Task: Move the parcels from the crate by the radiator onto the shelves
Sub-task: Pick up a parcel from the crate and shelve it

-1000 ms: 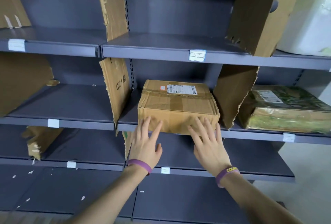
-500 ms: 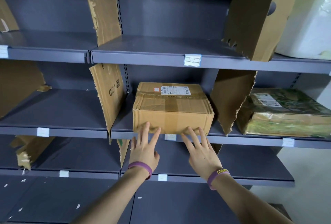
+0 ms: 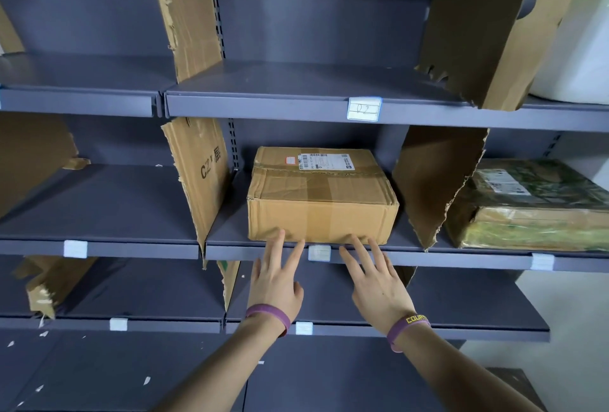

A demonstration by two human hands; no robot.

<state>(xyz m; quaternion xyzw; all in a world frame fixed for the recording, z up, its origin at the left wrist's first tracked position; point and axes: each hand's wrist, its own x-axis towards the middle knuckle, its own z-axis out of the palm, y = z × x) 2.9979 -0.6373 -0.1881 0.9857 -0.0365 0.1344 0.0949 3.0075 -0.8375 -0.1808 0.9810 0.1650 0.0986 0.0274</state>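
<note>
A taped brown cardboard parcel (image 3: 321, 200) with a white shipping label on top rests on the middle grey shelf (image 3: 230, 251), between two torn cardboard dividers. My left hand (image 3: 276, 276) is flat with fingers spread, its fingertips at the lower front edge of the parcel. My right hand (image 3: 375, 276) is also spread, fingertips at the parcel's lower front edge toward the right. Neither hand grips anything. The crate is out of view.
A green film-wrapped parcel (image 3: 534, 210) lies on the same shelf to the right. A white bundle (image 3: 573, 45) sits on the upper shelf (image 3: 296, 105) at far right. Torn cardboard dividers (image 3: 197, 177) (image 3: 435, 177) stand upright between bays. The left bay (image 3: 99, 204) holds nothing.
The parcel has slid back onto the shelf, its front face now at the shelf lip. Both hands have dropped from flat against the front face to its bottom edge.
</note>
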